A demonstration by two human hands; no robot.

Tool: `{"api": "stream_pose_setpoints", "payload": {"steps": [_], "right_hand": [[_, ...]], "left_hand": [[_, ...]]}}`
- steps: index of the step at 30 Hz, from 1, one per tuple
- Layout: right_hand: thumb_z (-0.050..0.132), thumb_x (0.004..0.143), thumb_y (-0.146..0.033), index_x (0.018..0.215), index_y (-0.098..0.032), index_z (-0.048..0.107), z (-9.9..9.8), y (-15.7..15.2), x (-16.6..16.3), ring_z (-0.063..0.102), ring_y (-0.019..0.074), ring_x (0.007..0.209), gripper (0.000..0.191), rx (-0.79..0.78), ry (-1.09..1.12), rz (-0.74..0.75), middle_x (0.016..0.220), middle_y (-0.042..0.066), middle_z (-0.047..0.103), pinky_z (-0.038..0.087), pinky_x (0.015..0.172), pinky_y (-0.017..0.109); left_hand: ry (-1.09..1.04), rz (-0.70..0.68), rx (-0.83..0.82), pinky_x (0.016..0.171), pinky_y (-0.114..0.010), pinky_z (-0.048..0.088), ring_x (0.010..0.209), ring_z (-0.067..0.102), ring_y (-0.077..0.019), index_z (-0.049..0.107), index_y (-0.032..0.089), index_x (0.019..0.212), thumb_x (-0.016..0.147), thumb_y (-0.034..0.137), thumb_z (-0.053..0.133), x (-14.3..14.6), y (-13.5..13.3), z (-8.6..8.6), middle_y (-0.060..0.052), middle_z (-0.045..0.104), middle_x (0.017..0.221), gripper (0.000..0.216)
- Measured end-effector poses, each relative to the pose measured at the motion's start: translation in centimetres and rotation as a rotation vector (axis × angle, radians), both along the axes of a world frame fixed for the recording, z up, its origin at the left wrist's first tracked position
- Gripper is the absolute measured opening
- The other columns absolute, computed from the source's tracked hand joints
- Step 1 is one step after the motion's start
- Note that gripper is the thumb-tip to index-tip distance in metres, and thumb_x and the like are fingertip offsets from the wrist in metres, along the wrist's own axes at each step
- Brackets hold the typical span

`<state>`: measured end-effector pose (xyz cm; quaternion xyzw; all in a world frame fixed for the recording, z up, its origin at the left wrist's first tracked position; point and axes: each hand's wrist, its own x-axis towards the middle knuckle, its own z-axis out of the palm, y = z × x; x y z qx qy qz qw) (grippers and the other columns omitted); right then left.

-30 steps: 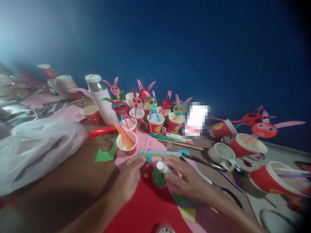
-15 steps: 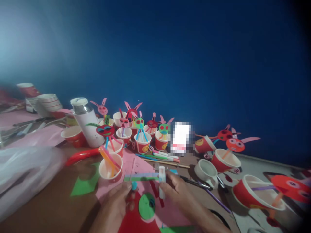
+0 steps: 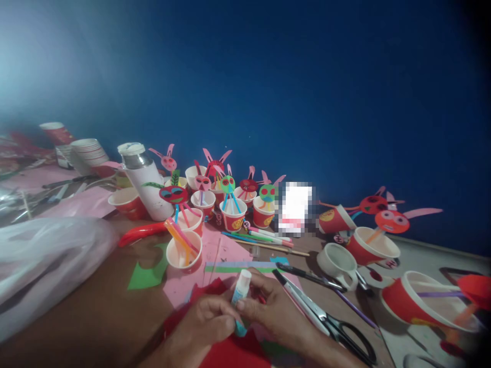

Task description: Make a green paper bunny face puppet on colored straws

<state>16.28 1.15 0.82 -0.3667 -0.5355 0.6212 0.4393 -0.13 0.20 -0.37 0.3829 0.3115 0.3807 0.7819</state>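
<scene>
My right hand (image 3: 264,301) grips a glue stick (image 3: 241,290) with a white end and a pale blue label, tilted with its white end up. My left hand (image 3: 209,322) pinches a small blue cap (image 3: 240,328) at the lower end of the stick. Whether the cap sits on the stick is hidden by the fingers. Red paper (image 3: 233,353) lies beneath both hands, over a pink sheet (image 3: 180,286). Scissors (image 3: 326,319) with black handles lie beside my right forearm.
Several paper cups with insect-like paper figures, such as a red cup (image 3: 232,221), stand at the back. A flask (image 3: 148,189) and plastic bag (image 3: 49,266) are left. A mug (image 3: 335,263), a craft knife (image 3: 307,275) and markers (image 3: 270,237) lie ahead and right.
My hands have come together, bringing the cap to the glue stick, which now tilts. The green circle on the red paper has gone out of sight, and the scissors have become visible.
</scene>
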Motion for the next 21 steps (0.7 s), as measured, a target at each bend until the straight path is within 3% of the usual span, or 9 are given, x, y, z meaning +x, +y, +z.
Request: {"api": "stream_pose_setpoints", "payload": {"steps": [3, 6, 9, 11, 15, 18, 21], "right_hand": [[0.065, 0.075, -0.04, 0.09, -0.017, 0.065, 0.1, -0.1, 0.1, 0.051, 0.0123, 0.067, 0.028, -0.04, 0.022, 0.059, 0.078, 0.001, 0.056, 0.041, 0.063, 0.025], [0.06, 0.08, -0.042, 0.101, -0.018, 0.06, 0.7, 0.0, 0.6, 0.053, 0.0149, 0.08, 0.032, -0.053, 0.016, -0.009, 0.086, 0.003, 0.059, 0.041, 0.072, 0.027], [0.05, 0.085, -0.046, 0.083, -0.015, 0.063, 0.8, 0.1, 0.8, 0.052, 0.0126, 0.069, 0.034, -0.092, -0.028, -0.113, 0.073, 0.002, 0.058, 0.039, 0.066, 0.024], [0.04, 0.088, -0.052, 0.071, -0.012, 0.063, 0.4, -0.1, 0.4, 0.051, 0.0113, 0.059, 0.049, -0.162, -0.001, -0.05, 0.061, 0.002, 0.056, 0.037, 0.058, 0.023], [0.025, 0.086, -0.063, 0.071, -0.008, 0.064, -0.9, -1.0, -1.3, 0.052, 0.0112, 0.047, 0.069, -0.427, 0.199, 0.188, 0.054, 0.005, 0.057, 0.031, 0.045, 0.02], [0.032, 0.085, -0.062, 0.067, -0.007, 0.063, -1.2, -1.7, -2.3, 0.05, 0.0102, 0.044, 0.065, -0.452, 0.304, 0.216, 0.051, 0.005, 0.056, 0.032, 0.043, 0.02], [0.05, 0.082, -0.055, 0.068, -0.009, 0.06, -0.8, -2.0, -2.3, 0.048, 0.0082, 0.046, 0.049, -0.407, 0.346, 0.117, 0.054, 0.003, 0.055, 0.033, 0.046, 0.019]], "left_hand": [[-0.065, 0.0, -0.028, 0.068, -0.026, 0.04, 0.068, 0.057, -0.0142, 0.072, 0.016, 0.066, 0.067, 0.032, 0.073, 0.1, 0.0, 0.1, -0.003, 0.065, 0.066, 0.016], [-0.148, 0.149, -0.081, 0.072, -0.025, 0.04, 0.07, 0.056, -0.0129, 0.07, 0.018, 0.067, 0.068, 0.03, 0.073, 0.4, 0.0, 0.7, -0.001, 0.066, 0.07, 0.012], [-0.193, 0.287, -0.072, 0.076, -0.026, 0.04, 0.073, 0.057, -0.0141, 0.069, 0.019, 0.069, 0.068, 0.028, 0.073, 0.7, -0.2, 1.3, -0.001, 0.065, 0.07, 0.01], [-0.228, 0.293, -0.036, 0.076, -0.028, 0.041, 0.072, 0.058, -0.0148, 0.069, 0.018, 0.07, 0.07, 0.028, 0.071, 0.9, -0.5, 1.5, -0.002, 0.065, 0.07, 0.01], [-0.317, 0.187, -0.004, 0.061, -0.032, 0.046, 0.049, 0.056, -0.0129, 0.068, 0.02, 0.075, 0.075, 0.032, 0.066, 1.4, -1.1, 0.5, 0.0, 0.058, 0.052, 0.013], [-0.343, 0.179, -0.004, 0.049, -0.029, 0.045, 0.036, 0.051, -0.0114, 0.068, 0.021, 0.076, 0.077, 0.035, 0.063, 1.7, -1.3, -0.2, 0.003, 0.053, 0.041, 0.014], [-0.288, 0.265, 0.001, 0.054, -0.03, 0.046, 0.041, 0.054, -0.0122, 0.069, 0.019, 0.071, 0.073, 0.034, 0.068, 1.9, -1.3, 0.4, 0.001, 0.058, 0.045, 0.014]]}}
